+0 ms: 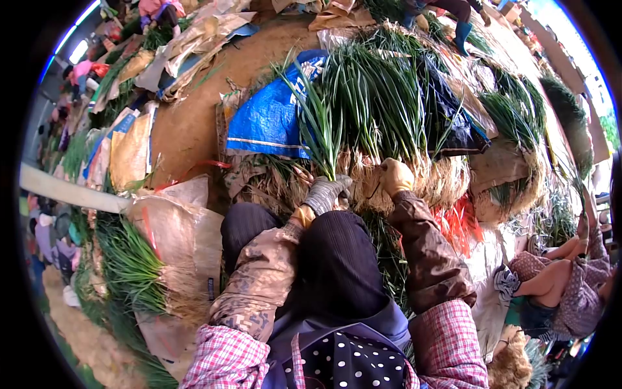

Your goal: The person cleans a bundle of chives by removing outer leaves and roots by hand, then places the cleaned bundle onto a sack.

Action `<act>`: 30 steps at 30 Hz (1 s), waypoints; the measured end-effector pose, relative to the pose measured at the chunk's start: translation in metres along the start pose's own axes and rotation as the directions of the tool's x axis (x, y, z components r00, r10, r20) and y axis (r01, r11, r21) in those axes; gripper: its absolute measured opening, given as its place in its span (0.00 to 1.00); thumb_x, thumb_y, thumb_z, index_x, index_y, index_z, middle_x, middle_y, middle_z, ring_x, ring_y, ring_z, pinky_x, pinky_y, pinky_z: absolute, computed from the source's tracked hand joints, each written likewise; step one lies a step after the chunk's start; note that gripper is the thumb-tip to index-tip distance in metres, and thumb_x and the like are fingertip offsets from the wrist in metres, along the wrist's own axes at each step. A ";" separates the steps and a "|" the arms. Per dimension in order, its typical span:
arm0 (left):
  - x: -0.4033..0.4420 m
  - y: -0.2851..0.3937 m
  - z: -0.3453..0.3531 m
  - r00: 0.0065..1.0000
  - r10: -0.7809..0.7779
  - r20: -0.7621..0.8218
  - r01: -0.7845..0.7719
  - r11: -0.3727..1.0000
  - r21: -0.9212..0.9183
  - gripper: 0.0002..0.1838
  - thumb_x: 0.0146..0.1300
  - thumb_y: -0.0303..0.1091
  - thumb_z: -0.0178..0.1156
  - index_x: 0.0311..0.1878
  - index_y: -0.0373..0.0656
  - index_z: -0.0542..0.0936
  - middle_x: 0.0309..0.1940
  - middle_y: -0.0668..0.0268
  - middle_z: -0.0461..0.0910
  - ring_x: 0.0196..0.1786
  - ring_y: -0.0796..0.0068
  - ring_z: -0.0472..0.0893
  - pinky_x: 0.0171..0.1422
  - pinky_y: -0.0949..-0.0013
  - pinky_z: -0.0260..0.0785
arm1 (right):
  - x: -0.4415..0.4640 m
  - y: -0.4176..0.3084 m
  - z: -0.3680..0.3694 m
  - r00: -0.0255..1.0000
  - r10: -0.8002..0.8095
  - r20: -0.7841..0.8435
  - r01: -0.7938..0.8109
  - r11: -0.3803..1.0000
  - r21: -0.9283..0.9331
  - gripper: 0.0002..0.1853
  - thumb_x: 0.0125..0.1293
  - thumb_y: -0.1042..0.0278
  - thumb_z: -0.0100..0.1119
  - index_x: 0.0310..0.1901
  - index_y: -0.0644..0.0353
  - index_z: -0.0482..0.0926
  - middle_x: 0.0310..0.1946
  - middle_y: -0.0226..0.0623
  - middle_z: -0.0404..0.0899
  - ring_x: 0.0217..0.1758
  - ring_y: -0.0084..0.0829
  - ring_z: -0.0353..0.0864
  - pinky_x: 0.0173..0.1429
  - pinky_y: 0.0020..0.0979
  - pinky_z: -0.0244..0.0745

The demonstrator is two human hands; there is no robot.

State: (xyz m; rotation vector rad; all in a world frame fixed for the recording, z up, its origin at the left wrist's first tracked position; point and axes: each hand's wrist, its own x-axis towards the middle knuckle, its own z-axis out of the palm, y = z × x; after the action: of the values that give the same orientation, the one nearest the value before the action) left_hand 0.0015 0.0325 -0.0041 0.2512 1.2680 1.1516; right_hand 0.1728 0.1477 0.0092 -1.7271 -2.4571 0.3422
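My left hand [327,194], in a grey glove, is closed round the base of a small bunch of green onions [326,133], whose leaves point away from me. My right hand [396,177], in a yellowish glove, is closed at the roots just right of it; a thin dark strand shows by its fingers, but what it grips is hard to make out. Beyond both hands lies a large row of green onions [382,91], roots toward me. A blue sack [269,123] is left of the row, and a black sack [447,107] lies at its right.
More onions [133,266] rest on a pale sack [194,243] at the left. Red plastic strips [457,223] lie right of my right forearm. A seated person [564,285] is at the right, and others are farther off. A pale curved bar [71,191] crosses the left side.
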 end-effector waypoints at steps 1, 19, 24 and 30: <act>0.004 -0.001 -0.001 0.999 0.034 0.005 -0.034 0.999 -0.007 0.08 0.57 0.31 0.66 0.37 0.38 0.81 0.22 0.66 0.80 0.19 0.75 0.77 0.20 0.73 0.67 | 0.002 0.005 0.003 0.999 -0.039 -0.036 0.041 0.998 0.040 0.08 0.62 0.60 0.58 0.35 0.54 0.81 0.26 0.36 0.82 0.28 0.37 0.81 0.33 0.36 0.75; 0.010 0.006 0.006 0.991 0.134 -0.016 -0.111 0.880 0.463 0.15 0.54 0.42 0.69 0.34 0.40 0.81 0.23 0.65 0.80 0.25 0.75 0.77 0.31 0.67 0.69 | -0.027 -0.053 0.011 0.845 -0.101 0.525 -0.530 -0.291 0.797 0.19 0.67 0.59 0.55 0.53 0.64 0.73 0.39 0.40 0.82 0.34 0.27 0.81 0.39 0.25 0.76; -0.009 0.021 0.003 0.999 -0.004 -0.037 0.018 0.919 0.395 0.15 0.56 0.42 0.67 0.37 0.39 0.81 0.24 0.62 0.81 0.25 0.71 0.78 0.28 0.67 0.69 | -0.017 -0.068 0.043 0.831 0.223 0.509 -0.475 -0.190 0.859 0.11 0.62 0.66 0.62 0.37 0.67 0.80 0.29 0.36 0.81 0.28 0.27 0.79 0.30 0.26 0.72; 0.027 -0.008 -0.021 0.931 0.229 -0.283 -0.075 0.881 0.466 0.14 0.49 0.37 0.71 0.33 0.39 0.81 0.26 0.62 0.82 0.26 0.71 0.81 0.32 0.68 0.73 | -0.015 -0.083 0.067 0.926 0.370 0.075 -0.268 0.506 0.820 0.09 0.61 0.68 0.62 0.34 0.67 0.82 0.25 0.37 0.82 0.21 0.23 0.76 0.27 0.25 0.73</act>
State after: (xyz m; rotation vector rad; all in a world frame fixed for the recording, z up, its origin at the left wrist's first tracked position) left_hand -0.0157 0.0410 -0.0342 0.5277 1.8434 1.0474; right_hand 0.0870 0.0986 -0.0343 -1.6207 -1.4121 1.1771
